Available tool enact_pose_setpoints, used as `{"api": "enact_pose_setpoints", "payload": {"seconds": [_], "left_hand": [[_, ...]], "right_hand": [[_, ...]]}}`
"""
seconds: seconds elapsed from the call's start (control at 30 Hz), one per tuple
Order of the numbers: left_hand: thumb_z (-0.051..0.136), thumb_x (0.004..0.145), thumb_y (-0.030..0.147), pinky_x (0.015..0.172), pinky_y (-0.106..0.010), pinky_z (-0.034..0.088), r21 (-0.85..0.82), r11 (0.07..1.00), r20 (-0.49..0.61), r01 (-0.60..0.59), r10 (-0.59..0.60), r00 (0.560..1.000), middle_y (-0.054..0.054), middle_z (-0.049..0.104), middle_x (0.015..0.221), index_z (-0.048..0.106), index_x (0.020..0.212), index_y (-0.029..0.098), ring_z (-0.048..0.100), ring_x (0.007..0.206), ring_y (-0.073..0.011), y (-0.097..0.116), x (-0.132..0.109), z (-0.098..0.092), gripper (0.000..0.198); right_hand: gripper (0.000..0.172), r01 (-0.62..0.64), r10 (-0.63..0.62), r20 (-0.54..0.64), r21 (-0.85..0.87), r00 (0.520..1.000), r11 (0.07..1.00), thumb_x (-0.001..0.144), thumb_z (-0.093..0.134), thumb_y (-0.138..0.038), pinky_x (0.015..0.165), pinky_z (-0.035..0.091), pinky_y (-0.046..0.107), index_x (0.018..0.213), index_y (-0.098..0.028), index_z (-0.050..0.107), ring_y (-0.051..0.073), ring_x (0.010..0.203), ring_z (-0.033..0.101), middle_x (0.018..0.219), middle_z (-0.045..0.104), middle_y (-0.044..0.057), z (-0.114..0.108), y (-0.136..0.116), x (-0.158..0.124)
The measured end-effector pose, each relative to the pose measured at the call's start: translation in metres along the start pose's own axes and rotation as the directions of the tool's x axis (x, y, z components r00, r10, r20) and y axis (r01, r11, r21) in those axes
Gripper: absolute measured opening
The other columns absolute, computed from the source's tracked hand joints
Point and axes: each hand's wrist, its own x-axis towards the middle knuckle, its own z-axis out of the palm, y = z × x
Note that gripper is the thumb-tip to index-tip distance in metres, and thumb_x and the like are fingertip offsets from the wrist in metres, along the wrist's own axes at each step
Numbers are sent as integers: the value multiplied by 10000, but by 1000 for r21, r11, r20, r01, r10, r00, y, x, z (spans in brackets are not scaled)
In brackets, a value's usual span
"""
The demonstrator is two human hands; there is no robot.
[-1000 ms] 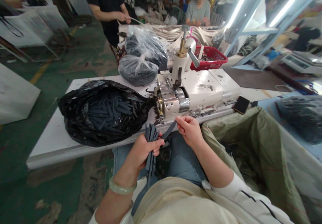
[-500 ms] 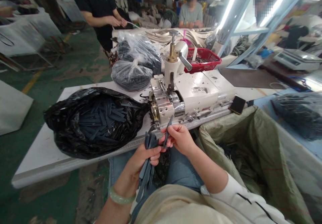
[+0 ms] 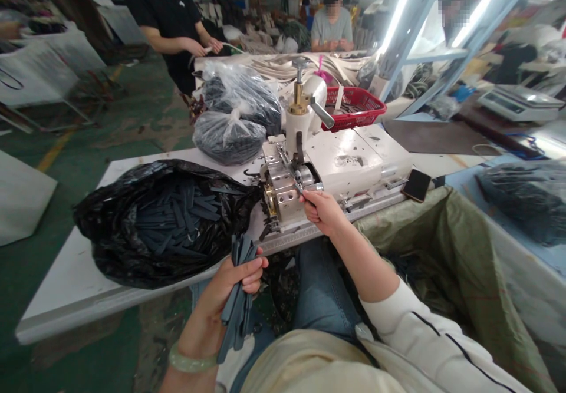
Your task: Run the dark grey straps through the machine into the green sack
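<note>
My left hand [image 3: 242, 274] is closed around a bundle of dark blue-grey strips [image 3: 237, 313], held low in front of the table edge. My right hand [image 3: 322, 209] pinches a single strip, mostly hidden by the fingers, at the front of a white skiving machine [image 3: 294, 188]. The strip's tip points into the metal working head, below the brass-collared post. Left of the machine, an open black plastic bag [image 3: 110, 257] holds many loose strips [image 3: 172, 210] of the same kind.
Clear plastic bags [image 3: 232, 134] of dark pieces and a red basket [image 3: 360, 107] stand behind the machine. A phone [image 3: 417, 184] lies at the table's right edge, above an open green sack [image 3: 464, 234]. Two co-workers [image 3: 165, 22] are busy across the table.
My right hand has moved up and away from my left, carrying one strip to the machine's head. My left hand with the bundle has shifted left and slightly down.
</note>
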Motion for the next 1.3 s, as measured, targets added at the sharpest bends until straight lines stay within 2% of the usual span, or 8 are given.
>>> {"api": "enact_pose_setpoints", "payload": {"seconds": [0.37, 0.5, 0.6, 0.7, 0.77, 1.0, 1.13, 1.3], "left_hand": [[799, 617, 107, 382, -104, 282, -15, 1000, 15, 10, -10, 1000, -46, 657, 724, 625, 883, 131, 367, 432, 6, -1, 2, -2, 319], [805, 614, 118, 381, -108, 283, -8, 1000, 45, 19, -19, 999, -44, 655, 719, 613, 887, 131, 363, 426, 7, 3, -1, 1, 334], [798, 628, 126, 385, -111, 283, -4, 1000, 79, 18, -18, 997, -37, 642, 706, 605, 884, 132, 363, 426, 6, 5, -3, 4, 321], [803, 617, 139, 379, -119, 271, -1, 1000, 124, 31, -30, 992, -36, 635, 702, 600, 881, 132, 354, 420, 3, 5, -3, 8, 333], [800, 619, 141, 379, -123, 261, 12, 999, 161, 45, -47, 986, -38, 635, 698, 594, 879, 134, 350, 419, 2, 4, -2, 14, 332], [776, 657, 167, 385, -150, 267, 134, 983, 310, 129, -165, 936, -42, 637, 678, 574, 889, 145, 371, 407, -12, -10, -3, 41, 309], [779, 653, 169, 392, -161, 280, 183, 972, 283, 148, -196, 939, -43, 634, 661, 551, 893, 140, 381, 407, -21, -16, -14, 39, 332], [778, 649, 164, 397, -157, 278, 150, 974, 253, 172, -206, 945, -38, 620, 661, 541, 897, 137, 380, 421, -22, -21, -21, 28, 344]], "right_hand": [[280, 32, -36, -229, -20, 973, 999, 756, 586, -388, 323, 96, 202, 586, -180, 504, 41, 308, 127, 343, 225, -121, 5, -9, 16], [306, 236, -337, -504, -255, 795, 938, 777, 545, -469, 360, 171, 227, 658, -187, 539, 71, 332, 228, 387, 316, -88, -32, -8, -20], [396, -64, -603, -619, -723, 504, 688, 846, 440, -488, 448, 316, 275, 783, -151, 640, 152, 432, 449, 484, 506, 10, -100, -4, -84], [455, -633, -595, -603, -750, 531, 195, 846, 436, -465, 626, 434, 426, 874, -78, 675, 344, 723, 622, 749, 666, 208, -169, 0, -148], [491, -716, -531, -621, -697, 576, 38, 806, 513, -472, 722, 447, 499, 979, -36, 659, 410, 869, 619, 932, 661, 287, -189, 3, -172], [329, 121, -272, -128, -665, 954, 737, 819, 602, -459, 685, 509, 343, 971, -188, 708, 213, 730, 637, 823, 697, 83, -55, 15, -119], [194, 445, -284, 352, -570, 892, 690, 787, 685, -350, 707, 487, 302, 916, -208, 716, 187, 802, 604, 889, 649, 66, 15, 21, -80], [81, 453, -100, 524, -605, 846, 655, 791, 665, -253, 608, 450, 258, 818, -182, 638, 145, 671, 543, 771, 582, 24, 32, 23, -70]]}}
